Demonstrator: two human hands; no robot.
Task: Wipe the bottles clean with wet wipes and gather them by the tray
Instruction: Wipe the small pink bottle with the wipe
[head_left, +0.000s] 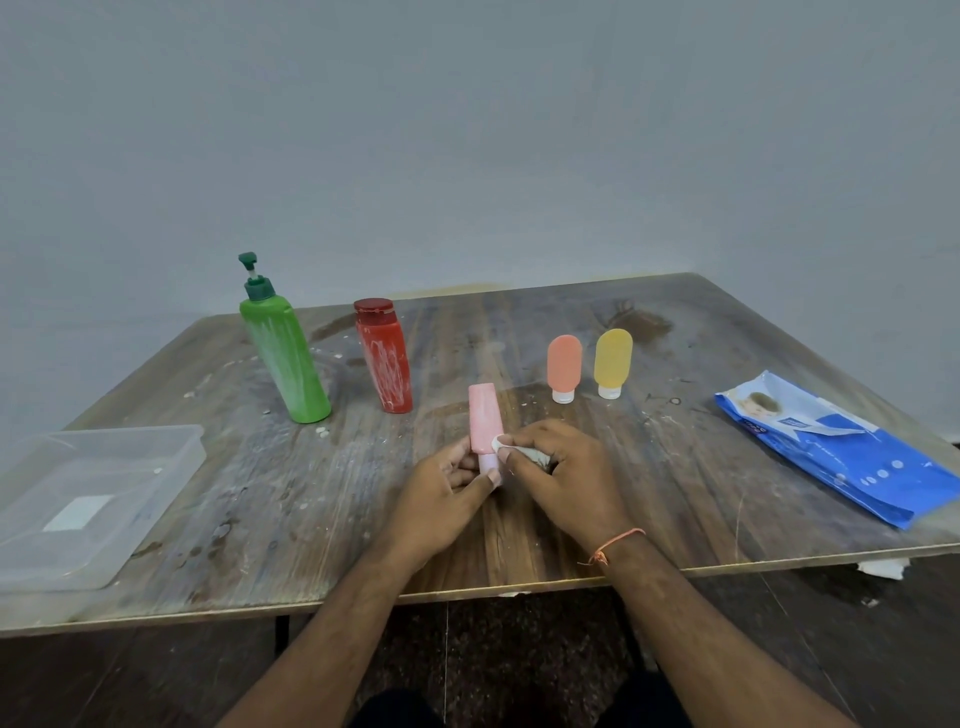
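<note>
The pink bottle (484, 415) is gripped at its cap end by the left hand (445, 499); a wet wipe (519, 451), pinched in the right hand (566, 480), is pressed against its side.

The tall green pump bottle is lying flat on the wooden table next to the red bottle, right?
Not quite. In the head view the tall green plastic pump bottle stands upright on the wooden table, not flat. It is indeed next to the red plastic bottle.

Five bottles (284, 358), one clear tray (156, 441), one pack of wet wipes (841, 447), one crumpled wipe (501, 442), two hands (441, 488).
</note>
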